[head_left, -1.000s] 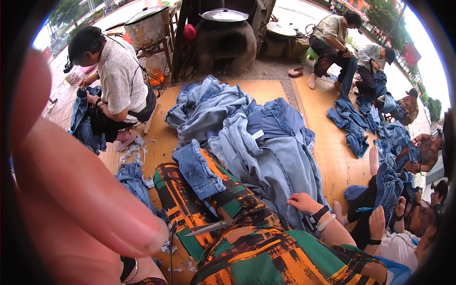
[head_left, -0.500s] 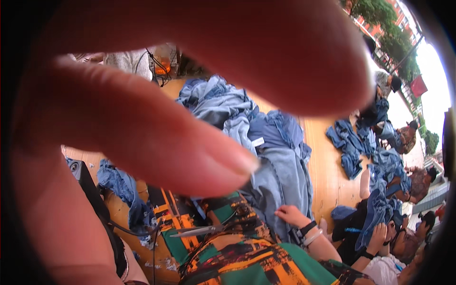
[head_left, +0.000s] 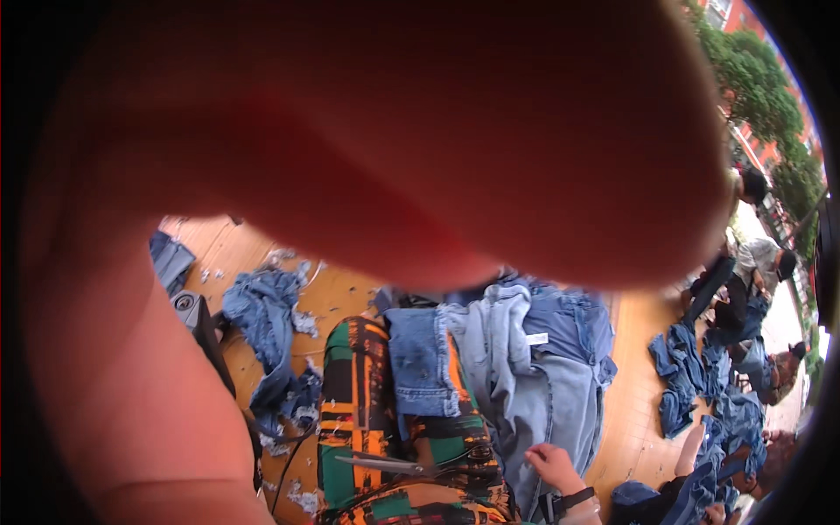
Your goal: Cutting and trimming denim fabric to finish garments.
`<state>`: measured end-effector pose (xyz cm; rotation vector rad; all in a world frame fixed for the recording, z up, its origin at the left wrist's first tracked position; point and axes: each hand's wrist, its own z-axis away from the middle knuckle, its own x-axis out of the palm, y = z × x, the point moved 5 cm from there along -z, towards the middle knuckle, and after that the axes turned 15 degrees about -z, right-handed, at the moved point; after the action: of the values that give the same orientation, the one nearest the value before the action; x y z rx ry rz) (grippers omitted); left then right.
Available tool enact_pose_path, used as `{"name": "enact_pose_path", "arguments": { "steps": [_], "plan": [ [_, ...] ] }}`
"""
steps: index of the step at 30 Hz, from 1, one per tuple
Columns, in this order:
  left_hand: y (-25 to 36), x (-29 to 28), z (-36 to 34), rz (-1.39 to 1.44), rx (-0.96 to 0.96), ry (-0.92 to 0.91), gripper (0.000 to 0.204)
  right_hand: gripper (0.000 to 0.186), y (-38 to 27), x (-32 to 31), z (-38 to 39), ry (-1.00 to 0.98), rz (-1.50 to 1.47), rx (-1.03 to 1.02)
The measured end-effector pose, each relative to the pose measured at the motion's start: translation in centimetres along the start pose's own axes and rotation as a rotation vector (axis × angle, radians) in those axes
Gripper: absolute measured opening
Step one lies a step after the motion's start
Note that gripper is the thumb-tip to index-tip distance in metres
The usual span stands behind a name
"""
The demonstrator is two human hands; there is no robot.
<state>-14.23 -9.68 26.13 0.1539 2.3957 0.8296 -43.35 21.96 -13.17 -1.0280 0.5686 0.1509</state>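
Observation:
My left hand [head_left: 420,166] fills the upper half of the head view, very close and blurred. Its thumb and a finger stretch to the right and overlap, with nothing seen between them. Low on the right, my right hand [head_left: 553,464] has its fingers curled beside light blue jeans [head_left: 564,398]; whatever it holds, if anything, is hidden. Scissors [head_left: 381,463] lie across my patterned lap [head_left: 354,420], blades to the left. Over the far part of my lap hangs a darker blue denim piece [head_left: 422,354].
Frayed denim [head_left: 267,324] and loose scraps lie on the wooden floor [head_left: 219,241] at left, near a dark device [head_left: 185,304] with a cable. More denim garments [head_left: 678,376] lie at right, where other people [head_left: 761,262] sit in a row.
My left hand has come closer to the camera, its thumb and finger now overlapping. The view has shifted, so more of my lap and the denim piece on it shows.

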Motion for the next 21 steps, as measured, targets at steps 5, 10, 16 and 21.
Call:
{"name": "enact_pose_path", "arguments": {
  "steps": [5,10,16,21],
  "plan": [
    [0.8,-0.1,2.7,-0.001,-0.043,0.013,0.049,0.017,-11.3,-3.1,-3.3,0.137,-0.060,-0.299],
    [0.5,-4.0,5.0,-0.091,-0.072,0.369,0.044,0.015,-26.0,-3.8,-2.4,0.114,-0.135,-0.591],
    [4.6,-3.3,9.4,0.019,0.151,0.116,0.038,0.018,-35.6,-4.0,3.7,0.011,-0.285,-0.950],
    [6.8,-3.1,10.8,0.068,0.182,-0.112,0.029,0.025,-39.1,-5.5,5.5,-0.158,-0.389,-1.249]
  ]
}}
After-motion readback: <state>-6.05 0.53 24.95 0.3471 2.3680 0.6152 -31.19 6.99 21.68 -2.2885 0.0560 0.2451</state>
